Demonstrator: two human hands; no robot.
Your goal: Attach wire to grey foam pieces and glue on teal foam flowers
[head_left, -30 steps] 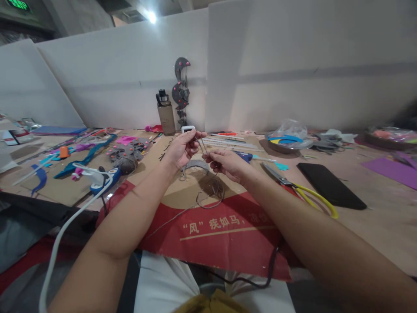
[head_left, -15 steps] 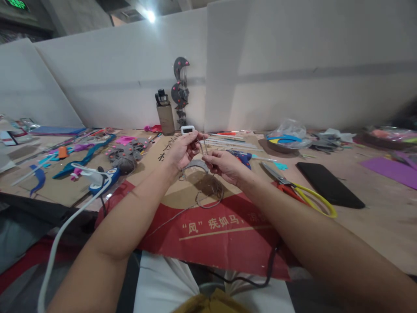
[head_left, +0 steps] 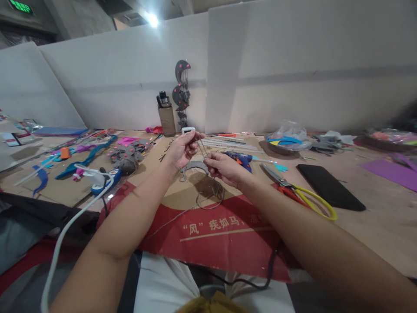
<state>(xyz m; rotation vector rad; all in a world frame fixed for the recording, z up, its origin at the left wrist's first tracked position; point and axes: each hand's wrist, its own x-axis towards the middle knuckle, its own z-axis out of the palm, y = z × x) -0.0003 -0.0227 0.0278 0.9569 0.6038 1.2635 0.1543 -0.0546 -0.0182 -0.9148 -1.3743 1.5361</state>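
Observation:
Both my hands are raised over the middle of the cardboard sheet [head_left: 228, 234]. My left hand [head_left: 181, 150] pinches the upper end of a thin grey cord [head_left: 202, 148]. My right hand [head_left: 223, 167] pinches the same cord a little lower, close beside the left. The cord runs taut between them, then falls in a loose loop [head_left: 208, 201] on the cardboard. A grey crescent-shaped foam piece [head_left: 194, 166] lies flat just under the hands.
Yellow-handled scissors [head_left: 301, 193] and a black phone [head_left: 330, 187] lie to the right. A blue glue gun [head_left: 239, 158] sits behind my right hand. Another glue gun [head_left: 99, 179] with a white cable, a yarn ball [head_left: 125, 164] and foam scraps are left. A bottle [head_left: 166, 114] stands at the back wall.
My right hand has drawn slightly nearer the left hand and the cord between them is shorter. The view has shifted a little; nothing else on the table moved.

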